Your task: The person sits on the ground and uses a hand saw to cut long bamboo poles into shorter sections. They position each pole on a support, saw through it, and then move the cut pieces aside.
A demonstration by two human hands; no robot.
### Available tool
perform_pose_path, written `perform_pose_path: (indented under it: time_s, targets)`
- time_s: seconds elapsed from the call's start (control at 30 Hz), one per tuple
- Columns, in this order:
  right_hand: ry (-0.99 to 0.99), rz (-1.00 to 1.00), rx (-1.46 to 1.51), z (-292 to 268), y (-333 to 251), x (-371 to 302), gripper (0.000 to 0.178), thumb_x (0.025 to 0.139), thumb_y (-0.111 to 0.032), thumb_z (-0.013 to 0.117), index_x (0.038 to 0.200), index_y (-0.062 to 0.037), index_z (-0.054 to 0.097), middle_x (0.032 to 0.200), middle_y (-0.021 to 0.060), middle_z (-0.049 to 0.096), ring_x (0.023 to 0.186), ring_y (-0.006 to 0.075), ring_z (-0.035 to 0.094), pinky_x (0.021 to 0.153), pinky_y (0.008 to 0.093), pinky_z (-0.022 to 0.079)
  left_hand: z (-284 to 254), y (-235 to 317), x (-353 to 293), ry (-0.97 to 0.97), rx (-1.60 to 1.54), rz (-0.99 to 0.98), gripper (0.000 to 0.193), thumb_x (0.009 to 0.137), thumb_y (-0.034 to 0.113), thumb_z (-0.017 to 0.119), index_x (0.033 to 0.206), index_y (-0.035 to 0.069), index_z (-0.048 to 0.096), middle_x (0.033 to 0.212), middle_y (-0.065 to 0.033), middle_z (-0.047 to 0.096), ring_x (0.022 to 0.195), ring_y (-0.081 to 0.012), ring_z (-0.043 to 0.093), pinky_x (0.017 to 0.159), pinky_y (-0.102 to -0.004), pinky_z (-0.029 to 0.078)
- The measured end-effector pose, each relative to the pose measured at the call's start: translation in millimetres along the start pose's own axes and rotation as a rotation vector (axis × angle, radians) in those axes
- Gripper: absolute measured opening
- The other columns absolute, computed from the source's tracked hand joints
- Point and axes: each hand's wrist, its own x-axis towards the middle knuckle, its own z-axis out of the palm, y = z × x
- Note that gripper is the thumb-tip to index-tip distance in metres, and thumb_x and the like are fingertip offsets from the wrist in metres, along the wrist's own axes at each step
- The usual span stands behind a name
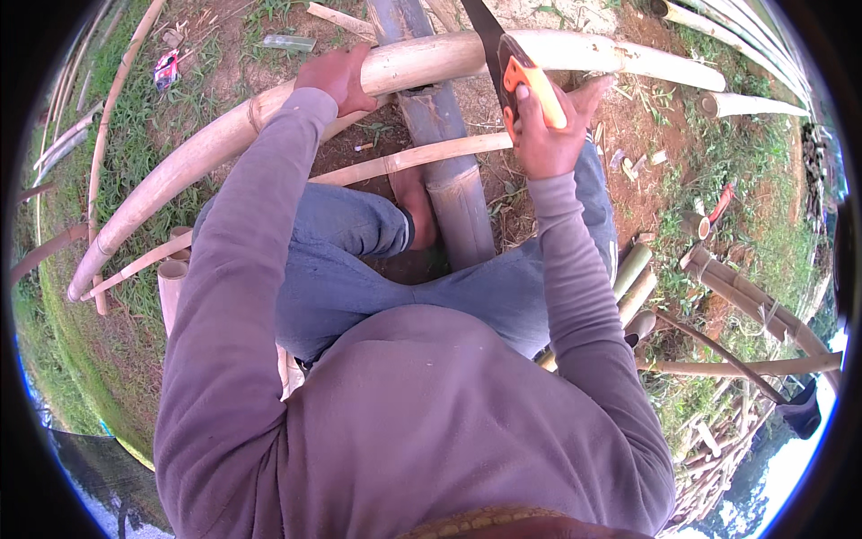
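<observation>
Both hands are busy and apart: the left hand closes over a pale bamboo pole, while the right hand wraps a saw by its orange handle. From where I stand, with the person's chest as the hub, the pole lies out at twelve o'clock, its long axis sweeping from nine round to two. It passes over a weathered grey pole that runs from twelve toward six. The dark blade crosses the pale one, tip pointing near eleven, at three o'clock from the left hand; the right hand is the nearer to that crossing. Whether the teeth bite, I cannot tell. The pole looks smooth, round and creamy tan, ringed by nodes; how much of its bow is real, I can't judge.
</observation>
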Motion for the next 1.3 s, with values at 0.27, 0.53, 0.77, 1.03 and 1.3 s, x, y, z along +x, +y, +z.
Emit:
perform_pose_path:
  time_s: [0.27, 0.53, 0.77, 1.03, 1.3]
  targets:
    - [0.067, 0.048, 0.084, -44.0, 14.5, -107.4, 0.045, 0.101, -0.006, 0.073, 0.143, 0.0066, 0.062, 0.121, 0.0143, 0.077, 0.084, 0.0097, 0.068, 0.071, 0.0252, 0.056, -10.1, -17.8, -4.1, -0.069, -0.030, -0.022, 0.078, 0.068, 0.040, 0.088, 0.136, 0.015, 0.057, 0.117, -0.0210, 0.075, 0.109, -0.0440, 0.072, 0.095, -0.0533, 0.057]
    - [0.055, -0.074, 0.082, -15.8, 34.4, -50.5, 0.039, 0.101, -0.008, 0.075, 0.136, 0.0075, 0.066, 0.118, 0.0113, 0.075, 0.101, 0.0120, 0.068, 0.086, 0.0280, 0.057, -9.1, -16.7, 8.8, -0.138, -0.053, 0.047, 0.083, 0.065, 0.043, 0.089, 0.137, 0.014, 0.061, 0.118, -0.0199, 0.076, 0.109, -0.0425, 0.073, 0.096, -0.0510, 0.058]
    - [0.083, 0.016, 0.073, -44.2, 11.5, -111.9, 0.043, 0.103, -0.008, 0.073, 0.142, 0.0067, 0.063, 0.122, 0.0144, 0.075, 0.101, 0.0143, 0.070, 0.084, 0.0284, 0.059, -9.9, -34.2, 13.7, -0.106, -0.107, 0.043, 0.087, 0.062, 0.045, 0.089, 0.139, 0.013, 0.062, 0.121, -0.0206, 0.076, 0.111, -0.0413, 0.073, 0.098, -0.0495, 0.058]
    - [0.073, -0.033, 0.192, -35.9, 20.9, -113.6, 0.045, 0.105, -0.012, 0.071, 0.144, 0.0076, 0.059, 0.122, 0.0133, 0.072, 0.098, 0.0144, 0.070, 0.079, 0.0263, 0.059, -6.8, -31.1, 14.2, -0.229, -0.154, 0.075, 0.089, 0.063, 0.043, 0.090, 0.141, 0.012, 0.061, 0.124, -0.0208, 0.075, 0.115, -0.0406, 0.071, 0.102, -0.0474, 0.056]
    - [0.066, -0.180, 0.091, -10.9, 43.1, -49.2, 0.045, 0.099, -0.021, 0.080, 0.130, 0.0052, 0.060, 0.111, 0.0115, 0.072, 0.090, 0.0118, 0.067, 0.079, 0.0268, 0.056, 7.7, 27.3, -14.3, 0.203, 0.229, 0.021, 0.101, 0.070, 0.040, 0.093, 0.156, 0.018, 0.045, 0.133, -0.0206, 0.068, 0.123, -0.0425, 0.068, 0.106, -0.0531, 0.053]
